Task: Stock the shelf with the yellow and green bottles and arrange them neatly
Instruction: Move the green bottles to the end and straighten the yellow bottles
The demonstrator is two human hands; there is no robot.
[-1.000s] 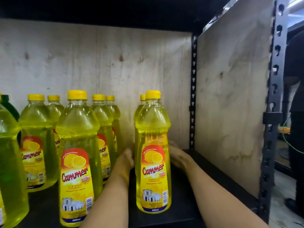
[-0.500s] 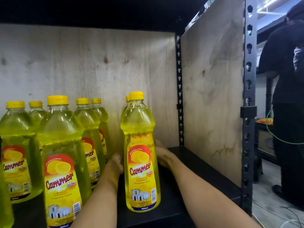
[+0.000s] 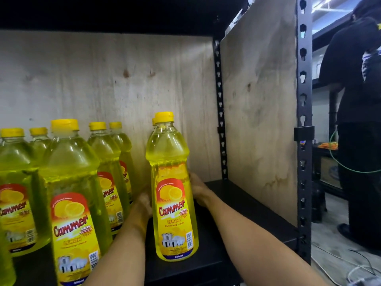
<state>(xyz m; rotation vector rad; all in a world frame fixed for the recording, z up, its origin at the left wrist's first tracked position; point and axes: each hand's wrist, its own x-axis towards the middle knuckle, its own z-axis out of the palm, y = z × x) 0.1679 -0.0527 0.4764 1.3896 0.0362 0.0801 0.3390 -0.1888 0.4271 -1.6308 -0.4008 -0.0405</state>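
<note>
Both arms reach past the front yellow bottle (image 3: 174, 203) in the right-hand column, one on each side, and the hands seem to close on the bottle behind it (image 3: 154, 121), of which only a sliver of yellow cap shows over the front one's shoulder. The left hand (image 3: 144, 203) lies against the left side and the right hand (image 3: 198, 190) curls round the right, but the fingers run out of sight behind the front bottle, so I cannot tell how tightly either one grips or exactly what it touches. My guess is the person is squaring up that rear bottle so the column runs straight back. To do it well I would press evenly from both sides and low down, slide rather than lift, and mind the forearms, which pass close by the front bottle and could nudge it crooked. The bottles stand upright on the black shelf (image 3: 243, 205), caps on, filled with clear yellow liquid to about the shoulder; the labels read lemon dishwashing liquid. More yellow bottles (image 3: 70, 203) stand in columns to the left, while the shelf to the right is bare up to the plywood side panel (image 3: 259, 120).
</note>
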